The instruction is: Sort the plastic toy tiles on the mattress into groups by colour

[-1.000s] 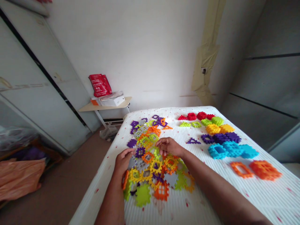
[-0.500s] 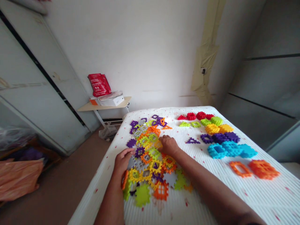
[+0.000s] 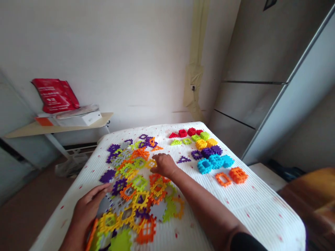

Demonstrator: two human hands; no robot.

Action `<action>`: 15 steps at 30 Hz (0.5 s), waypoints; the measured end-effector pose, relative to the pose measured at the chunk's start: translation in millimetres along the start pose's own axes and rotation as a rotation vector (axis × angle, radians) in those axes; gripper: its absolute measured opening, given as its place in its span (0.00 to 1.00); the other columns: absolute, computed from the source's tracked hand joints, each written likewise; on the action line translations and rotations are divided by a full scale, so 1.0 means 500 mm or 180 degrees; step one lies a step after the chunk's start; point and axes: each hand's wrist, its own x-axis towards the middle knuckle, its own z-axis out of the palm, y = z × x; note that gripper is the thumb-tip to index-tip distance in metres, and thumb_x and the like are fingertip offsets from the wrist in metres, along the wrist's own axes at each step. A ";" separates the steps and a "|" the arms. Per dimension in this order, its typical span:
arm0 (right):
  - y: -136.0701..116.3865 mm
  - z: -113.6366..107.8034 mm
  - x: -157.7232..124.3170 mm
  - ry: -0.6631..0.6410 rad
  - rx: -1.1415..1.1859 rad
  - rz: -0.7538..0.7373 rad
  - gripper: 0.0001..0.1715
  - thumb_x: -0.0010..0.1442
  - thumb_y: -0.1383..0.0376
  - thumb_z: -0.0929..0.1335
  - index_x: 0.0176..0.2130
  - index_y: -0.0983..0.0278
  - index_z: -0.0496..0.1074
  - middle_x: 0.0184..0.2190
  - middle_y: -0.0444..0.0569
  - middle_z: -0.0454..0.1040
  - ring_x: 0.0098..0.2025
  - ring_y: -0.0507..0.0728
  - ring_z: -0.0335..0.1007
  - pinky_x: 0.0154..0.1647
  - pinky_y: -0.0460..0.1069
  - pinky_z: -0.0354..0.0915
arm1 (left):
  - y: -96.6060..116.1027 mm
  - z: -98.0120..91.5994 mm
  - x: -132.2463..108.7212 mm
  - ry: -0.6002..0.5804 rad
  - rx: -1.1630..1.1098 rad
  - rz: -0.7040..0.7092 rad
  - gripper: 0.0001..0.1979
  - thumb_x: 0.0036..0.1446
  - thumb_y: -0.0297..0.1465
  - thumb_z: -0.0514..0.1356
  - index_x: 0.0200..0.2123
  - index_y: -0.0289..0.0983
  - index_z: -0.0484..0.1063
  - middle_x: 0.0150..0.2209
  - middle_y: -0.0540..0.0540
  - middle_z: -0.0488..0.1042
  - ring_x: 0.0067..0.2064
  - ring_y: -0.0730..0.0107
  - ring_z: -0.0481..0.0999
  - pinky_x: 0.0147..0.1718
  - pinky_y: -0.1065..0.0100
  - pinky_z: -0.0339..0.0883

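One left hand [image 3: 87,205] and one right hand [image 3: 165,165] at one mixed pile [image 3: 158,211], right of it three blue stacks [image 3: 216,162], two yellow stacks [image 3: 201,144], one orange stack [image 3: 238,176]

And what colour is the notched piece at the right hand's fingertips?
The notched piece at the right hand is yellow; head view.

Toward eight o'clock, the left hand [image 3: 85,209] is cropped near the wrist by the bottom edge; its palm is hidden, so any grip is unclear. The right hand [image 3: 165,165], at six o'clock, covers part of a yellow piece [image 3: 150,164]; the undersides of its fingers are out of sight, and whether they hold it cannot be told. At seven o'clock, a lime piece [image 3: 121,240] runs off the bottom. Between four and five, a black sleeve [image 3: 246,242] is cut off. Toward four, a blurred brown shape [image 3: 314,195] is unidentifiable. Lettering on the red bag [image 3: 53,94], near nine, is illegible.
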 end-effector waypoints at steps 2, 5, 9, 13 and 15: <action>0.030 -0.023 -0.004 0.0132 0.0001 0.0127 0.26 0.54 0.52 0.69 0.50 0.60 0.68 0.44 0.50 0.74 0.45 0.58 0.70 0.43 0.49 0.63 | 0.000 -0.001 0.001 0.0000 0.0082 -0.0065 0.18 0.32 0.48 0.62 0.27 0.46 0.78 0.31 0.54 0.80 0.42 0.55 0.76 0.41 0.64 0.68; 0.103 -0.068 -0.016 0.0337 -0.0079 0.0515 0.26 0.56 0.53 0.68 0.51 0.61 0.68 0.46 0.52 0.74 0.46 0.59 0.70 0.44 0.49 0.63 | -0.002 -0.001 0.006 0.0025 0.0227 -0.0115 0.16 0.32 0.49 0.61 0.26 0.50 0.77 0.31 0.57 0.80 0.44 0.53 0.75 0.42 0.62 0.67; 0.235 -0.118 -0.043 0.0464 -0.0371 0.1345 0.26 0.58 0.56 0.66 0.52 0.67 0.67 0.46 0.59 0.73 0.47 0.63 0.69 0.43 0.52 0.63 | 0.000 -0.001 0.010 0.0097 0.0277 -0.0108 0.17 0.30 0.49 0.62 0.25 0.49 0.78 0.30 0.55 0.80 0.44 0.51 0.75 0.43 0.61 0.68; 0.347 -0.134 -0.064 0.0350 -0.0596 0.2023 0.23 0.58 0.56 0.66 0.50 0.65 0.70 0.44 0.58 0.74 0.45 0.62 0.71 0.40 0.51 0.64 | -0.002 -0.002 0.009 0.0051 0.0417 -0.0171 0.17 0.32 0.51 0.62 0.26 0.50 0.78 0.32 0.58 0.80 0.44 0.52 0.75 0.43 0.60 0.68; 0.379 -0.131 -0.069 0.0269 -0.0646 0.2178 0.21 0.57 0.55 0.67 0.48 0.63 0.71 0.44 0.56 0.74 0.46 0.61 0.71 0.39 0.50 0.65 | -0.006 -0.001 0.006 0.0030 0.0398 -0.0199 0.17 0.36 0.52 0.61 0.28 0.51 0.77 0.32 0.60 0.80 0.44 0.54 0.75 0.43 0.60 0.68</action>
